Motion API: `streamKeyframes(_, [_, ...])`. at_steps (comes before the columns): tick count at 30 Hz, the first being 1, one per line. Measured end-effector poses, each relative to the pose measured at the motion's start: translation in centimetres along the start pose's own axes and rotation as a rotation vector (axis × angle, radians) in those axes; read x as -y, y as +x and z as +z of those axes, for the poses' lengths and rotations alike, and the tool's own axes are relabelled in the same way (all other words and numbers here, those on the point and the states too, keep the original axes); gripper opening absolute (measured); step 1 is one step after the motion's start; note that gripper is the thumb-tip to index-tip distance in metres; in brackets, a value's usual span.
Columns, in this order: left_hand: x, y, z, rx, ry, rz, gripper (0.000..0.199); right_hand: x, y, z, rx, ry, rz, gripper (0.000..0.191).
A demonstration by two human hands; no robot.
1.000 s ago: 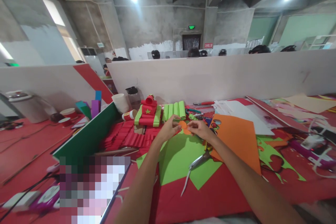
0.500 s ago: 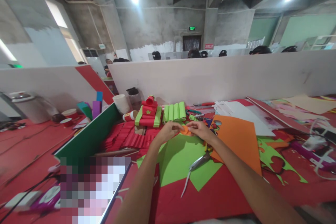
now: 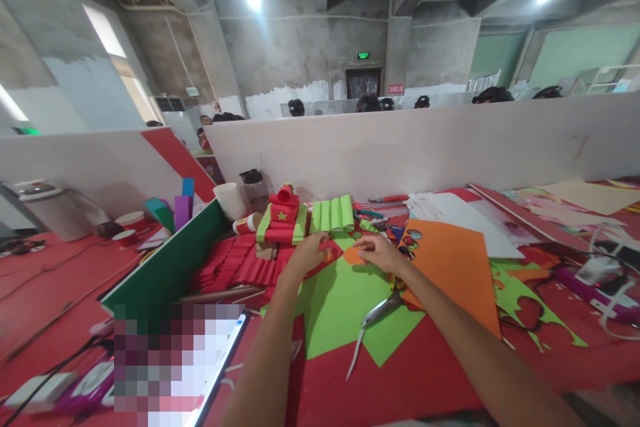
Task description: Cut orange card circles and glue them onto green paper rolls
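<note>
Between the thumb and fingers of my right hand (image 3: 379,252) is an orange paper circle (image 3: 353,255), its flat face showing. My left hand (image 3: 310,256) is closed in a pinch, and a small orange paper piece (image 3: 328,255) peeks out at its fingertips, mostly hidden. Both hands hover over a green paper sheet (image 3: 340,307), a short gap between them. On that sheet lies a pair of scissors (image 3: 376,312), blades toward me, handles partly under my right forearm.
An orange sheet (image 3: 453,267) lies right, beside green cut-out scraps (image 3: 537,313). Behind my hands stand a red-and-green paper model (image 3: 283,217) and green paper rolls (image 3: 332,215). Pleated red paper (image 3: 243,260), a green board (image 3: 170,263) and a lit screen (image 3: 220,360) are left.
My hands have moved apart; both were together at the orange paper. The orange circle has gone with my right hand, while my left has drawn left and slightly toward me.
</note>
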State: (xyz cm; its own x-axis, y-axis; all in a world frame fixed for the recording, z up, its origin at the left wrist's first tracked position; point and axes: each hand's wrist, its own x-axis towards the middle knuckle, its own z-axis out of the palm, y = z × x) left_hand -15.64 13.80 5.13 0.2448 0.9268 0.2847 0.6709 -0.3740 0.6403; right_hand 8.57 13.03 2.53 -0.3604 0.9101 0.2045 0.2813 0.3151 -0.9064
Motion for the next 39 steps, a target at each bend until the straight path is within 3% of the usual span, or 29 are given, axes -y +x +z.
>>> streamKeyframes(4, [0.9,-0.4,0.3,0.094,0.213,-0.092,0.032,0.0,-0.2,0.2,0.064,-0.065,-0.001,0.024])
streamKeyframes(7, [0.8,-0.4,0.6,0.109,0.231,-0.113,0.033,0.0,-0.2,0.3,0.083,-0.089,0.014,0.026])
streamKeyframes(15, [0.2,0.3,0.1,0.068,0.078,-0.055,0.016,-0.2,0.0,0.2,0.075,-0.081,0.014,0.023])
streamKeyframes(18, [-0.5,0.3,0.1,0.096,-0.183,-0.043,0.017,-0.4,0.1,0.0,0.043,-0.07,0.02,0.023])
streamKeyframes(23, [-1.7,-0.1,0.6,0.201,-0.547,-0.089,0.036,-0.4,0.1,-0.2,0.012,-0.055,0.021,0.024])
streamKeyframes(39, [-2.4,0.1,1.4,0.213,-0.493,-0.106,0.025,0.2,-0.1,0.0,0.048,0.014,-0.006,0.023])
